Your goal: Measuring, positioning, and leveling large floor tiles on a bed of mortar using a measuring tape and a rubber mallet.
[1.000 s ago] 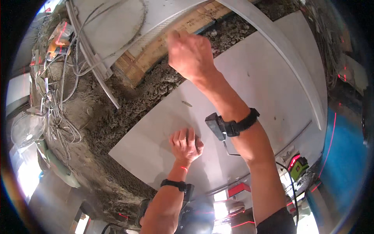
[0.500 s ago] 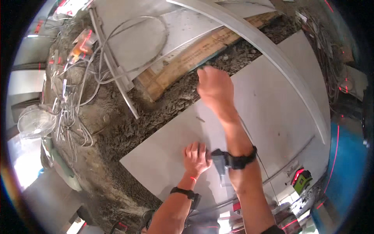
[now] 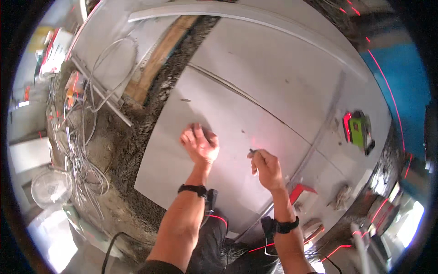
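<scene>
A large pale grey tile [image 3: 214, 178] lies below both my hands on a bed of rough dark mortar [image 3: 157, 102]. My left hand [image 3: 199, 141] rests on it palm down, fingers bent and slightly apart, with nothing seen in them. To its right, my right hand [image 3: 267, 166] pinches a small dark piece [image 3: 252, 151] just above the tile; its kind is too small to tell. Beyond the left hand, a small brown sliver [image 3: 185, 100] lies on the surface. A narrow dark joint [image 3: 246, 94] separates this tile from the one behind. Each wrist wears a black strap.
A long pale bar [image 3: 246, 13] crosses the far tiles, near a wooden plank [image 3: 157, 59]. A green laser level [image 3: 359, 130] stands at right, before a blue surface [image 3: 392, 82]. Tangled cables [image 3: 86, 169] and a clear tub [image 3: 51, 187] sit at left. A red object [image 3: 301, 192] lies near my right forearm.
The view has swung to the right. My right hand has come back from the tile's far edge to its nearer right part. My left hand is still on the tile.
</scene>
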A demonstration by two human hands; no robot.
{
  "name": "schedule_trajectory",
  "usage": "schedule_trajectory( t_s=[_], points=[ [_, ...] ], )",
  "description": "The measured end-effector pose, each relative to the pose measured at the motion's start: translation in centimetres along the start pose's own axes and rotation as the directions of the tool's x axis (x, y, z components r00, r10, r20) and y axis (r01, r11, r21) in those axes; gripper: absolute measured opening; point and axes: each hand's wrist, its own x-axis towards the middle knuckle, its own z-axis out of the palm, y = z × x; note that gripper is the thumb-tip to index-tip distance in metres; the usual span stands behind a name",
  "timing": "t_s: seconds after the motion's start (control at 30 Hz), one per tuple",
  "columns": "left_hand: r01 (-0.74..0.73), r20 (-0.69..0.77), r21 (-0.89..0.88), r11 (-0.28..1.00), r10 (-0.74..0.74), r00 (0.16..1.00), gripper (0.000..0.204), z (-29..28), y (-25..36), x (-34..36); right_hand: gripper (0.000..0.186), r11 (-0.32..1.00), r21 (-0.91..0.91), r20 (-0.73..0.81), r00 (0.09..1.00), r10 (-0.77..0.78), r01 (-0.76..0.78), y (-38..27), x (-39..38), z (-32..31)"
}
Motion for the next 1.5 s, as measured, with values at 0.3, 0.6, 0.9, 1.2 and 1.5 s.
schedule_trajectory(
  t_s=[0.3, 0.6, 0.9, 1.2, 1.5],
  points=[
    [0.079, 0.027, 0.061, 0.995, -0.081, 0.996, 0.043, 0.0, 1.7, -1.8, 0.018, 0.941, -0.177, -0.36, 0.871, -0.335, 0.288, 9.0, -27.5, -8.7],
    [-0.455, 0.13, -0.825, 0.334, 0.897, 0.422, 0.036, -11.2, 36.6, -28.0, 0.029, 0.961, 0.278, -0.818, 0.522, 0.24, -0.006, 16.5, -56.1, -12.9],
    [-0.821, 0.176, -0.554, 0.137, 0.983, 0.046, 0.045, 0.8, 53.8, -31.7, 0.03, 0.952, 0.292, -0.852, 0.478, 0.213, 0.096, 16.2, -63.3, -13.8],
    [-0.296, 0.18, -0.938, 0.18, 0.983, 0.03, 0.037, -19.6, 40.2, -26.8, 0.023, 0.956, 0.29, -0.72, 0.65, 0.243, -0.036, 14.2, -54.6, -16.5],
    [0.362, 0.408, -0.874, 0.324, 0.894, 0.184, 0.04, -25.1, 23.2, -22.2, 0.022, 0.909, 0.407, -0.313, 0.949, 0.045, 0.091, 8.1, -39.2, -10.3]
  ],
)
